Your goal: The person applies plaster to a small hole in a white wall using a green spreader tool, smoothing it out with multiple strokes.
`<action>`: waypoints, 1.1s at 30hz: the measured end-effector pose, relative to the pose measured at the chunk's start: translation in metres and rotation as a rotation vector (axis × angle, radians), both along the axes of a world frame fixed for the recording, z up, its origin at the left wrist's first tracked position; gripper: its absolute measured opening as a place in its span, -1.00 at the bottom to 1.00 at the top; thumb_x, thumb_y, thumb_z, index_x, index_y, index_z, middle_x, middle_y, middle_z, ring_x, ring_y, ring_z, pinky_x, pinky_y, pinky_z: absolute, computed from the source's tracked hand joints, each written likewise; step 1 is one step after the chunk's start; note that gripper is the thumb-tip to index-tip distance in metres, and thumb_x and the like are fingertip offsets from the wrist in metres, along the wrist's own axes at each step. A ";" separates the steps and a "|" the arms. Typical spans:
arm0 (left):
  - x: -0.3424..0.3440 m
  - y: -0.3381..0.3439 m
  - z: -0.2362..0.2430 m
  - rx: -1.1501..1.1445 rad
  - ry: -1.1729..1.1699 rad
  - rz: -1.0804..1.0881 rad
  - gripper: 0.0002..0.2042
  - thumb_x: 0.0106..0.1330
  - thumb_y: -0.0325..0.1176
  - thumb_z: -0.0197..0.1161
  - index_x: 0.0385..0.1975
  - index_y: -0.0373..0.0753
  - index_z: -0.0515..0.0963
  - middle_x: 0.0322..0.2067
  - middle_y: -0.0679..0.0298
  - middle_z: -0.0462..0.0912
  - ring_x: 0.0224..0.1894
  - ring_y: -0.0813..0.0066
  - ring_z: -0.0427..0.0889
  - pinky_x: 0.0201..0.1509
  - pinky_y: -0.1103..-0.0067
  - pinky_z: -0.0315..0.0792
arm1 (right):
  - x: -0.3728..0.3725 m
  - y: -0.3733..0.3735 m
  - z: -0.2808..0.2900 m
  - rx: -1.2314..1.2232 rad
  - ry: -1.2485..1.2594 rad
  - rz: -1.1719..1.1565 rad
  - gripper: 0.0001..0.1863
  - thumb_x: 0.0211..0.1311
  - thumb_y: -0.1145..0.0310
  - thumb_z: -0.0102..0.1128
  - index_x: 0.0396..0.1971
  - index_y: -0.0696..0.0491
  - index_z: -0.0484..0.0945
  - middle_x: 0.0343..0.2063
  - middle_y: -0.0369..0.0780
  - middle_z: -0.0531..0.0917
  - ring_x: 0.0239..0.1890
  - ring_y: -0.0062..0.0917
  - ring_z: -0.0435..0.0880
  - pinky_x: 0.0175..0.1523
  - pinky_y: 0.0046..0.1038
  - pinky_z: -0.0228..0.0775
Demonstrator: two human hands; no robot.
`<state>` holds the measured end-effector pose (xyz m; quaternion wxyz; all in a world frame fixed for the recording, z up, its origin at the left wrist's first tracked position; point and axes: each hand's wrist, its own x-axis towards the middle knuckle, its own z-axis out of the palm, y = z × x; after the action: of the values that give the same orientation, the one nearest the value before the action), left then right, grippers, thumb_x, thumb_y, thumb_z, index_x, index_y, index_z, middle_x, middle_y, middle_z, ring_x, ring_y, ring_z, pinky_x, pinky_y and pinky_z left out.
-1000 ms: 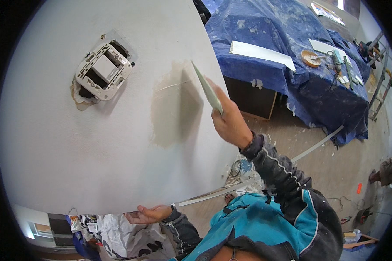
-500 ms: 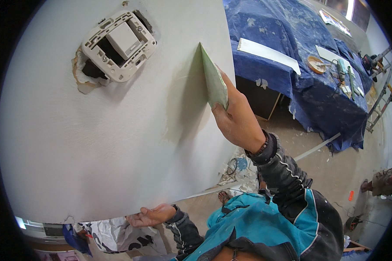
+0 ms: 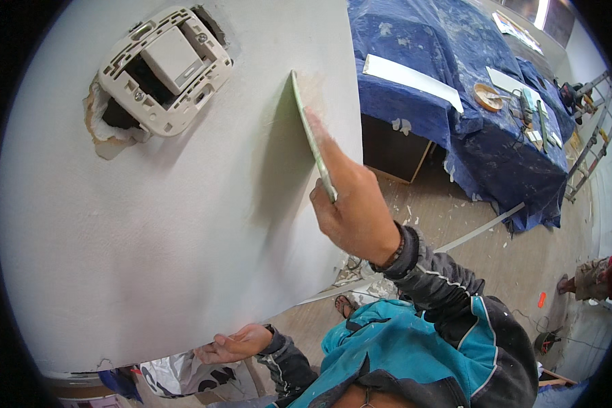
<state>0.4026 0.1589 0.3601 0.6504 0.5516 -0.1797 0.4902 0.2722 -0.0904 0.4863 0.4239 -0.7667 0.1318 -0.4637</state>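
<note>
My right hand (image 3: 350,207) grips a thin pale green flat blade (image 3: 302,112), held edge-on against the white wall (image 3: 102,258); its fingertips are blurred behind it. A shadow and faint damp-looking patch lie around the blade. Up and to the left, a white switch frame (image 3: 163,71) with one rocker sits over ragged cutouts in the wall. My left hand (image 3: 231,343) is at the wall's lower edge, palm partly up, fingers loosely bent and apart, nothing visible in it.
At right, a blue dust sheet (image 3: 496,177) covers furniture, bearing white boards (image 3: 411,83), an orange bowl (image 3: 486,96) and tools. A ladder (image 3: 588,149), another person's leg (image 3: 588,285), cables and long strips (image 3: 479,228) are beyond. A white bag (image 3: 177,381) lies below.
My right hand and blade first moved up along the wall, then left and lower, the blade now seen more edge-on. The view has shifted slightly. My left hand stays at the edge.
</note>
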 end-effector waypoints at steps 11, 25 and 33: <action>-0.010 -0.008 0.013 -0.018 0.038 -0.049 -0.44 0.35 -0.20 0.11 0.17 -0.53 0.20 0.09 -0.20 0.35 0.16 0.10 0.43 0.20 0.29 0.39 | -0.009 0.005 -0.048 -0.227 0.120 0.024 -0.02 -0.07 0.68 0.25 0.46 -0.12 0.18 0.43 0.08 0.19 0.44 0.06 0.20 0.42 -0.01 0.23; -0.011 -0.007 0.016 -0.082 0.055 -0.108 -0.43 0.35 -0.25 0.18 0.20 -0.49 0.16 -0.01 -0.16 0.50 0.05 0.10 0.52 0.15 0.30 0.41 | -0.034 -0.035 -0.063 -0.371 0.065 0.133 0.07 -0.10 0.69 0.36 0.49 -0.12 0.11 0.52 -0.07 0.02 0.55 -0.10 -0.02 0.53 0.11 -0.12; -0.015 -0.014 0.014 -0.036 0.048 -0.122 -0.42 0.33 -0.22 0.21 0.17 -0.48 0.17 0.08 -0.16 0.39 0.12 0.08 0.45 0.18 0.26 0.39 | 0.039 -0.036 -0.090 -0.588 0.052 -0.123 -0.13 0.10 0.70 0.08 0.47 -0.12 0.14 0.51 0.05 -0.03 0.54 0.09 -0.08 0.44 0.34 -0.17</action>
<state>0.3878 0.1444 0.3745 0.6930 0.5395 -0.1887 0.4394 0.3109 -0.1262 0.3963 0.1514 -0.8587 0.0488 -0.4872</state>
